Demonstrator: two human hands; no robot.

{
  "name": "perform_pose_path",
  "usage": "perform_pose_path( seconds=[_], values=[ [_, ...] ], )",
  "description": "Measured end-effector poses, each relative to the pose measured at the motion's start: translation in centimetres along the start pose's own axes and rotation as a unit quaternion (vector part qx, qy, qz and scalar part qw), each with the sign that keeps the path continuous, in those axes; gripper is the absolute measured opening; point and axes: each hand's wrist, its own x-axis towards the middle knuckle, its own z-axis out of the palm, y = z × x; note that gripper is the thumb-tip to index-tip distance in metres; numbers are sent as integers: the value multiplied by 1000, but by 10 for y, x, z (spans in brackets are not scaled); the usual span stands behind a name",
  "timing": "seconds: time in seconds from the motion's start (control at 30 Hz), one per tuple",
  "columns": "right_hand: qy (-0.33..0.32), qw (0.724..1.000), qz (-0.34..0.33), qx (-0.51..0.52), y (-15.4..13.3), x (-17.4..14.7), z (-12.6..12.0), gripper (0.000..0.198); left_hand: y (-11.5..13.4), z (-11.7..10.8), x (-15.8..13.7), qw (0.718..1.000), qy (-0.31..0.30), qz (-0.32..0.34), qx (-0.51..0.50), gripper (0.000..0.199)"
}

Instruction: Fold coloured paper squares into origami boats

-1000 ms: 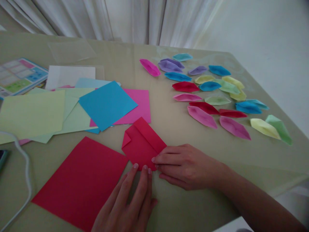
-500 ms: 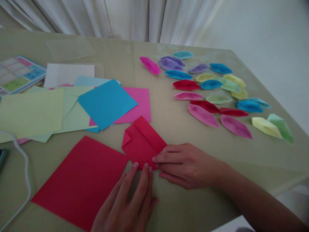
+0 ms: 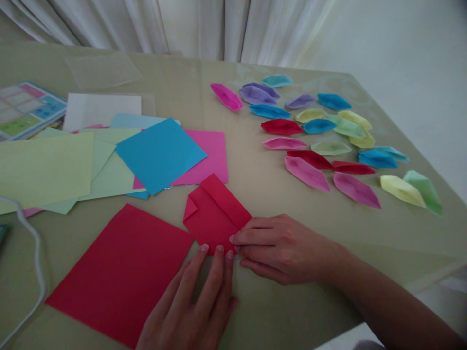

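A partly folded red origami paper (image 3: 219, 214) lies flat on the table in front of me. One long strip along its upper right side is folded over, and a small corner at the left is turned in. My right hand (image 3: 282, 250) pinches its lower right corner, thumb and fingers together. The fingers of my left hand (image 3: 199, 291) are stretched out, their tips pressing the paper's lower edge. Left of it, a flat red sheet (image 3: 120, 272) lies partly under my left hand.
Several folded paper boats (image 3: 306, 172) in many colours spread over the table's right side. Blue (image 3: 162, 155), pink (image 3: 215, 155) and pale green sheets (image 3: 47, 165) overlap at the left. A white cable (image 3: 38, 257) curves along the left edge, and a printed booklet (image 3: 31, 109) lies behind.
The whole view has shifted very slightly. Both hands and the folded red paper stay essentially in place.
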Motion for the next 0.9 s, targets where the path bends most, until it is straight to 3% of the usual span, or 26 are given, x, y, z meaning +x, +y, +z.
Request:
perform_pose_path(
  seconds=[0.47, 0.9],
  values=[
    [-10, 1000, 1, 3, -1, 1, -1, 24, -3, 0, 3, 1000, 5, 20, 4, 43],
    [-17, 1000, 1, -7, -1, 0, -2, 22, -2, -2, 7, 1000, 12, -2, -9, 41]
  ],
)
